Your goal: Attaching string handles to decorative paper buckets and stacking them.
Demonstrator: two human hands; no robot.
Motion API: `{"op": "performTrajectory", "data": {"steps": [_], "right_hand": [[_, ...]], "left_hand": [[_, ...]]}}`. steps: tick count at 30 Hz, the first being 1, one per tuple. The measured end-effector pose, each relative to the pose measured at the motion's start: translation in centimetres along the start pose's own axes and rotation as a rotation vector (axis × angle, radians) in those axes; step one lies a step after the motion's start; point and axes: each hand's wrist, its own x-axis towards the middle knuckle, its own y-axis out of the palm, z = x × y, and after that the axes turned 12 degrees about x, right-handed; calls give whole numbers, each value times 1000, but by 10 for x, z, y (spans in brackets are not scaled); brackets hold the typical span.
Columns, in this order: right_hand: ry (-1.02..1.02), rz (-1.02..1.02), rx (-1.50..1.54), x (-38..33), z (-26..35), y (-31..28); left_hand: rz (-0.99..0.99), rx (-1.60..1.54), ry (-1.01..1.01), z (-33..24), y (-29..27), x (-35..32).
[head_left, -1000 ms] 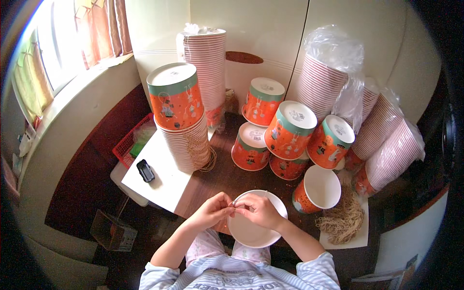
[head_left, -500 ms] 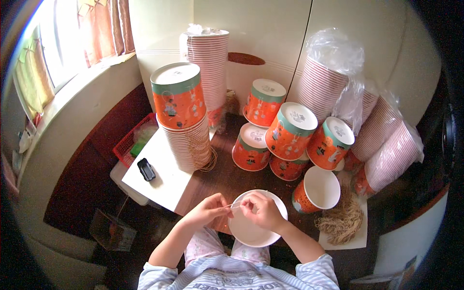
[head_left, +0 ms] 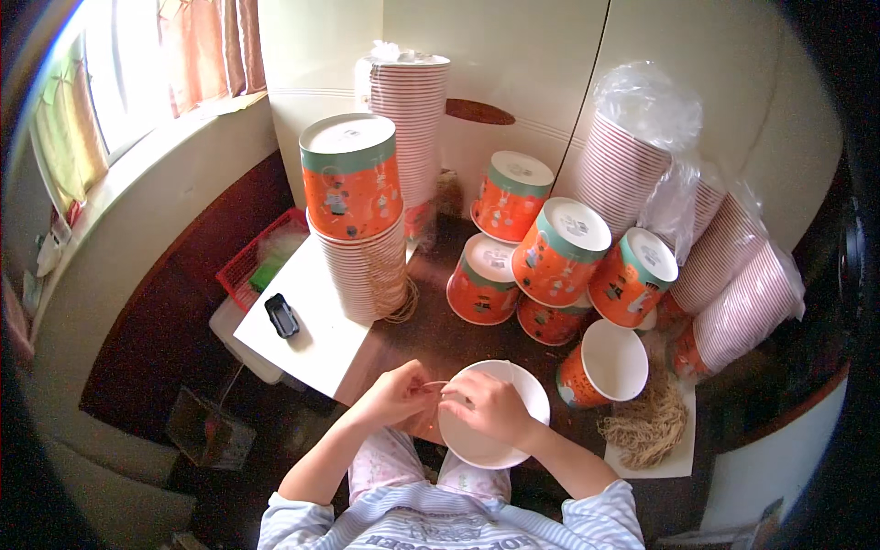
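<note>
A white-lined paper bucket (head_left: 486, 449) stands at the table's near edge, its open mouth toward me. Over it, my right hand (head_left: 490, 403) is closed with bent fingers, pinching a thin pale cord (head_left: 438, 383). Just left of the rim, my left hand (head_left: 396, 396) is also closed, with the cord between its fingertips. A short loop of cord spans the small gap between both hands. How the cord joins the bucket is hidden beneath my right hand.
Upturned orange buckets (head_left: 562, 252) are piled at the back. One open bucket (head_left: 614, 362) stands right, beside loose twine (head_left: 646, 422). Left are a tall nested stack (head_left: 353, 215), a small black object (head_left: 281, 316) and a red basket (head_left: 247, 275). Bagged stacks (head_left: 747, 293) lean far right.
My right hand has turned over, its back now facing up, and come lower over the bucket. The cord between my hands now bows in a small loop. The view has shifted slightly.
</note>
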Motion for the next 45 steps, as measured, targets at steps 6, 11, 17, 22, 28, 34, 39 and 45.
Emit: {"op": "performTrajectory", "data": {"steps": [6,11,17,22,28,34,39,45], "right_hand": [[33,17,-111,5,-10,9],[-13,-25,-211,1,-2,13],[42,-21,-142,4,-1,10],[183,-29,37,3,-15,8],[323,45,207,7,-17,7],[313,63,215,5,-22,8],[298,54,209,6,-22,9],[305,67,198,7,-18,7]], "left_hand": [[-72,159,12,-25,-3,-1],[-36,-327,-16,-11,3,-1],[-106,-386,18,2,11,-3],[-266,248,71,-10,9,-15],[-461,420,104,-10,34,-27],[-573,550,148,-7,39,-22],[-637,384,169,-4,40,-16],[-535,155,109,-10,40,-16]]}}
